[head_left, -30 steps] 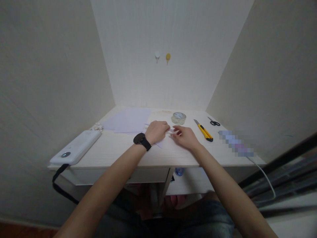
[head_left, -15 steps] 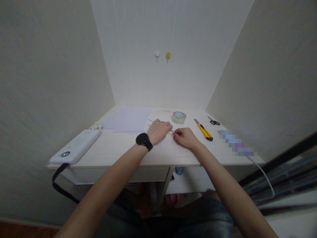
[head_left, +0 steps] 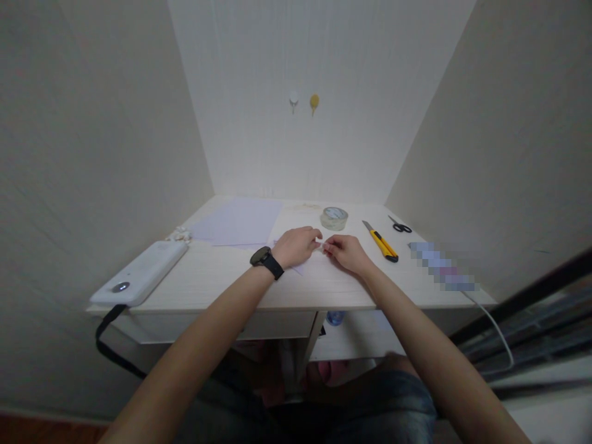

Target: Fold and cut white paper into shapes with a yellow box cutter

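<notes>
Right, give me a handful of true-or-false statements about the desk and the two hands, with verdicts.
1. Both hands meet over a small sheet of paper on the desk. True.
2. The left hand holds the utility knife. False: the knife lies untouched, to the right of the right hand.
3. A black watch sits on the left wrist. True.
4. The tape roll stands on the stack of paper sheets. False: it lies on bare desk, right of the sheets.
5. The scissors lie beyond the knife. True.
</notes>
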A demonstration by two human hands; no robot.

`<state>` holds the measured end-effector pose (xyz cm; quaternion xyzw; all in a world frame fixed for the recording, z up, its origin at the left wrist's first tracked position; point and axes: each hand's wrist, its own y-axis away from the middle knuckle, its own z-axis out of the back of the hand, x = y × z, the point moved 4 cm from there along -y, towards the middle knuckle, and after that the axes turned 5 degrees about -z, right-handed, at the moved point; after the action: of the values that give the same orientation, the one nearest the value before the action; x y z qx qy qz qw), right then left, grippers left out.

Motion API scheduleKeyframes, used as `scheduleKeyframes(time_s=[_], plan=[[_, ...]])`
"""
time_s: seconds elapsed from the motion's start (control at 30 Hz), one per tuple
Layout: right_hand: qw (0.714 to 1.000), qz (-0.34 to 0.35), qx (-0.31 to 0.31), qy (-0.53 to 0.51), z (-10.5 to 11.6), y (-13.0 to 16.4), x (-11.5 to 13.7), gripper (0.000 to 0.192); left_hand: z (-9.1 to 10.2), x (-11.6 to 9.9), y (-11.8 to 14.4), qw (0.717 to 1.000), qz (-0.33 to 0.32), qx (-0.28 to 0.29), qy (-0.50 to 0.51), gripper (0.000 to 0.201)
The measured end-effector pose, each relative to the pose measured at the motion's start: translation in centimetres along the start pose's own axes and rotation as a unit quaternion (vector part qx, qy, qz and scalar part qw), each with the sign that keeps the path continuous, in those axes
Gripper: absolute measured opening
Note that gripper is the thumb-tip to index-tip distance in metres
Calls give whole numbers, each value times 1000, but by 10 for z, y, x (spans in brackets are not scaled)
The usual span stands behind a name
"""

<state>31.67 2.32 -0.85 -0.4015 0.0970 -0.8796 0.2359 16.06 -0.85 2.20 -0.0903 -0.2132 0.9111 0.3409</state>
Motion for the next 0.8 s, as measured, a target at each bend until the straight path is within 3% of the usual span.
scheduleKeyframes(time_s=[0.1, 0.2, 0.27, 0.4, 0.43, 0.5, 0.6, 0.8], plan=[[996, -46, 22, -68, 2, -1, -9, 26, 3, -3, 2, 999, -11, -30, -1, 34], [984, -106, 44, -137, 0, -2, -19, 31, 0, -5, 1, 999, -40, -18, -24, 24], [984, -127, 21, -125, 3, -3, -23, 35, -5, -5, 1, 998, -55, -11, -35, 24], [980, -156, -110, 52, 37, 2, -29, 37, -14, -7, 1, 997, -63, -3, -34, 26], [966, -168, -146, 133, 49, 5, -30, 36, -16, -8, 0, 997, -64, 4, -31, 27], [909, -205, -198, 306, 73, 13, -36, 35, -19, -11, -1, 997, -65, 23, -22, 30], [866, -225, -182, 409, 95, 23, -49, 44, -21, -15, -2, 996, -72, 46, -12, 32], [863, -270, -92, 417, 100, 32, -82, 60, -21, -19, -1, 990, -113, 62, -57, 28]])
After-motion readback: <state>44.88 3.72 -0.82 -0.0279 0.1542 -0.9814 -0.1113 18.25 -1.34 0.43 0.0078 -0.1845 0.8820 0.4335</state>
